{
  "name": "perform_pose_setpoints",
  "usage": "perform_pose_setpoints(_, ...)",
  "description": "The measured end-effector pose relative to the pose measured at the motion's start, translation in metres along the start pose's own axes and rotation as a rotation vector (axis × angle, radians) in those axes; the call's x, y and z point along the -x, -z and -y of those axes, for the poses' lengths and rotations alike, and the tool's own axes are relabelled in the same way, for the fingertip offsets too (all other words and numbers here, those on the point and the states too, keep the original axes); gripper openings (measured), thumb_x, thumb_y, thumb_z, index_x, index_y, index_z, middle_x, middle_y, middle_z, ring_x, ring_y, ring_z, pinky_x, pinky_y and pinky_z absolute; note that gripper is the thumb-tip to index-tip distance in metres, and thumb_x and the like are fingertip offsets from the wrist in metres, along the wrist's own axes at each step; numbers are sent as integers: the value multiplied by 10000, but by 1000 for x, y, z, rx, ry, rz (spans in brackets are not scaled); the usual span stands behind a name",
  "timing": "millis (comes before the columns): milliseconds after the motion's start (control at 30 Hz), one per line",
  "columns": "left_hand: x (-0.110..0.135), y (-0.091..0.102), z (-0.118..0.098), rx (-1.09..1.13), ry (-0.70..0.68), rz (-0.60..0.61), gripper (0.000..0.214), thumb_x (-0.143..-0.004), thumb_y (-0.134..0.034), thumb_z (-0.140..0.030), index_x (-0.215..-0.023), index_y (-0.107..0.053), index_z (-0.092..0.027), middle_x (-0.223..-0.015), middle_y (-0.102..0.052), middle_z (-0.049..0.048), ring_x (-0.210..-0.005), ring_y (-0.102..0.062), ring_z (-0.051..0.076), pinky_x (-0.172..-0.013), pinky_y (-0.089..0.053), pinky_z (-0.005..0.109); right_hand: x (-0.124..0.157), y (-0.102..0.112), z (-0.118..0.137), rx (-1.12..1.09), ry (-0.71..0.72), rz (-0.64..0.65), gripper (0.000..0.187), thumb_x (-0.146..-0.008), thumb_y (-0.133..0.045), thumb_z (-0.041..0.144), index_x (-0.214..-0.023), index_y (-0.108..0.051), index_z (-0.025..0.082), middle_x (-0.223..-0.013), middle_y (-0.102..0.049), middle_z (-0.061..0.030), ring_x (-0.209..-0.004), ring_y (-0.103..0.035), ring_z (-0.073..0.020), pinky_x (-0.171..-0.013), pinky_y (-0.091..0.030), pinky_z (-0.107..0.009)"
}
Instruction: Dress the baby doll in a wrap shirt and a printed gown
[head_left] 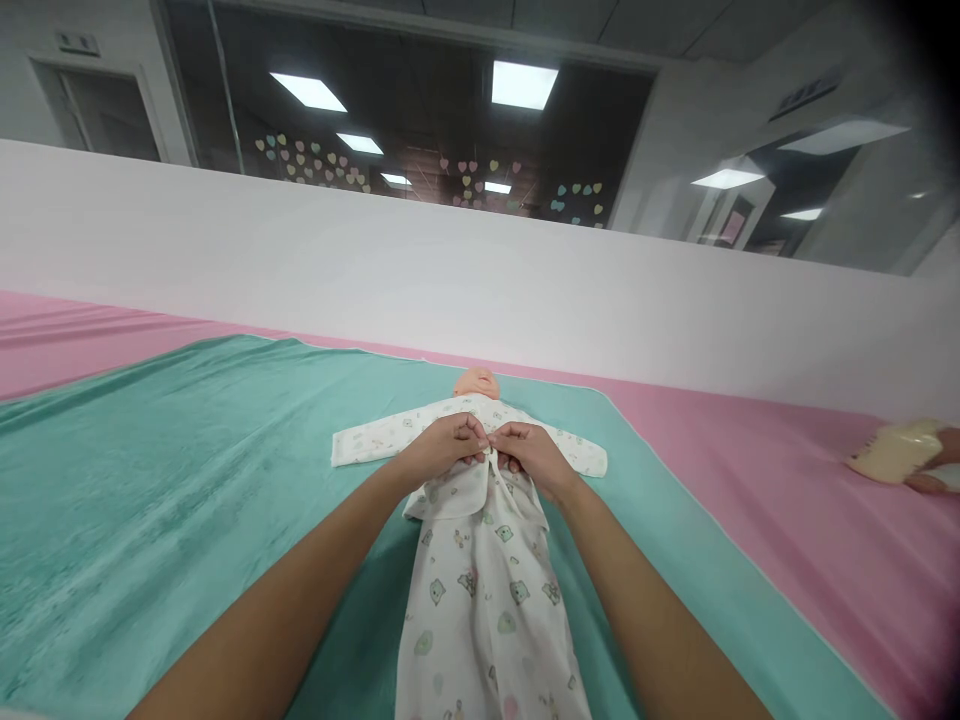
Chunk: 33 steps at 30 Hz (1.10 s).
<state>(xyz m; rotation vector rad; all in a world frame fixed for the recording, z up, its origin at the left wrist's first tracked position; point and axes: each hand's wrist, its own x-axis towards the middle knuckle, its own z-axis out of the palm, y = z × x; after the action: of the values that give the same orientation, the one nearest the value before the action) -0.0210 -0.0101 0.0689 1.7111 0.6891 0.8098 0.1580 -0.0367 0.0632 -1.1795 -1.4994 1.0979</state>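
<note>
Head view | left hand (459,440) and right hand (529,456) pinch facing front edges of the white, animal-printed fabric jacket (454,492), seemingly to join them | jacket on a peach plastic doll (477,382), sleeves spread, apparently keeping the front reachable | teal plush blanket (187,480) beneath, likely cushioning

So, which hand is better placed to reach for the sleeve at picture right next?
Probably the right hand: it's nearer that sleeve. The left hand is farther across; both are at the jacket's front.
</note>
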Motion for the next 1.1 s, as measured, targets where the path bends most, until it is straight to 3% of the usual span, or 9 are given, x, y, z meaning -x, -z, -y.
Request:
perform_pose_setpoints(467, -1, -2, 1, -109, 29, -25, 299, -717, -590, -460, -827, -540, -187, -677, -610, 10, -630, -533, 127, -574, -395, 236, 0, -4, 1, 96, -6, -38, 210, -701, -611, 381, -672, -595, 174, -521, -603, 4, -455, -472, -88, -448, -331, -205)
perform_pose_setpoints(633, -1, -3, 1, -111, -9, -6, 288, -724, -585, -449, -839, -532, -190, -664, -603, 3, -635, -521, 124, -558, -381, 227, -1, -1, -1, 60, -5, 0, 224, -701, -618, 391, -681, -596, 169, -533, -604, 3, -471, -501, -90, -457, -339, -204)
perform_pose_setpoints(900, 1, -2, -2, -129, 41, -4, 259, -740, -565, -437, -832, -514, -200, -662, -593, 5, -614, -526, 129, -452, -313, 197, 1, 3, -1, 20, 13, 87, 287, -726, -608, 437, -728, -617, 150, -594, -623, -21, -546, -574, -110, -474, -349, -201)
perform_pose_setpoints(1100, 0, -2, -1, -149, 28, -19, 261, -735, -559, -426, -839, -519, -190, -648, -574, -1, -653, -557, 146, -526, -388, 227, 4, 8, 1, -8, 19, 160, 264, -700, -643, 395, -798, -630, 151, -616, -632, -24, -553, -557, -105, -511, -364, -218)
